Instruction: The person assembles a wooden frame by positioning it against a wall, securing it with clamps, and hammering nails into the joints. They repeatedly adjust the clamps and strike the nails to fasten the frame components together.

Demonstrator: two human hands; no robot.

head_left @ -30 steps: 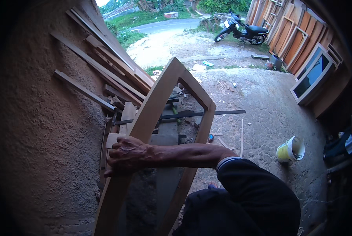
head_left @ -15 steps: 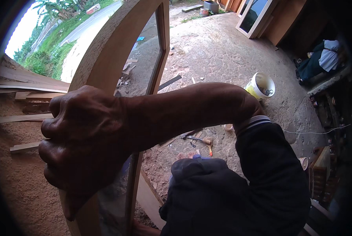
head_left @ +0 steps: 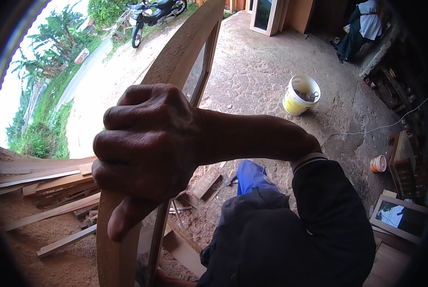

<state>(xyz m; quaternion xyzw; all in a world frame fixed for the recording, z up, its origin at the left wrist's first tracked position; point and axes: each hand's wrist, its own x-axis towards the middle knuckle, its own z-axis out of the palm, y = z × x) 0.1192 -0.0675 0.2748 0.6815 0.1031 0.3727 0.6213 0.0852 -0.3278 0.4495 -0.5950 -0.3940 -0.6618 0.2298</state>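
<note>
An upright glazed wooden window frame (head_left: 179, 57), with a curved pale outer edge and a glass pane, stands on the left close in front of me. My right hand (head_left: 147, 138) reaches across from the right, its fingers curled over the frame's outer edge and its thumb pointing down along it. Anything under that palm is hidden. Low at the bottom edge, by the frame's inner side, shows only a sliver of skin of my left hand or forearm (head_left: 171, 280); its fingers are out of sight. My dark sleeve (head_left: 333, 210) covers the right upper arm.
Wood strips (head_left: 56, 186) lie piled on sawdust at left. A white bucket (head_left: 301, 95) holding tools stands on the cracked floor, near a cable (head_left: 367, 132) and small tub (head_left: 378, 163). A bent-over person (head_left: 364, 28) is far right; a motorcycle (head_left: 156, 16) stands outside.
The view has shifted, bringing the motorcycle and more of the wood pile into sight. My right hand appears farther right, still on the frame. A blue trouser leg now shows more.
</note>
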